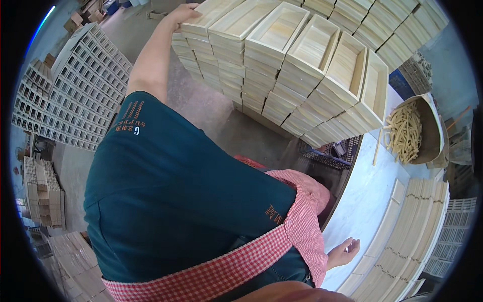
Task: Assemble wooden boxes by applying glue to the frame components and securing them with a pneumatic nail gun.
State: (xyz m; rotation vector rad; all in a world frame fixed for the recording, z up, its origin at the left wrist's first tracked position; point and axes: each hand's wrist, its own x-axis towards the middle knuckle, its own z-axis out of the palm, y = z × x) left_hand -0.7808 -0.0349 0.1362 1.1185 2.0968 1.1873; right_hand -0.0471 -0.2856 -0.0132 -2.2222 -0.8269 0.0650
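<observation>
My left arm stretches up to the far left end of a stack of pale wooden trays. There my left hand [184, 15] is closed on the outer edge of a shallow, rectangular wooden tray [207, 16] in the top row; part of its fingers is hidden. Beside that tray, more open trays [279, 31] stand in tall columns pressed side by side. At the lower right, my right hand [344, 252] hovers over or rests by a white tabletop [359, 221]. Its fingers are apart and slightly curled, with nothing in them.
A container of thin wooden strips [405, 132] lies at the table's far end. Rows of long slats [410, 226] line its right side. A dark plastic crate [334, 153] sits below the trays. Stacked white frames [83, 83] stand on the left, with wood bundles [45, 191] nearer.
</observation>
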